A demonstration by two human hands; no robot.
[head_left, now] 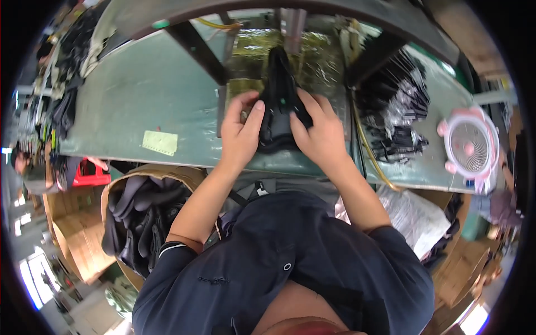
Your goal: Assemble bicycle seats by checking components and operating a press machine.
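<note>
Black shoe upper [277,106] is lying on the green workbench [151,95] under a machine (gold foil behind it), while the left hand [241,134] and right hand [321,133] are pinching its sides between thumbs and fingers.

Left hand [241,131], right hand [321,134] grip black piece [277,106].

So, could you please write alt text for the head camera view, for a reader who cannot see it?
Both hands, left hand and right hand, grip a black fabric piece on a green workbench. A small pink fan sits at the right, and a cardboard box of dark fabric pieces stands below left.
</note>
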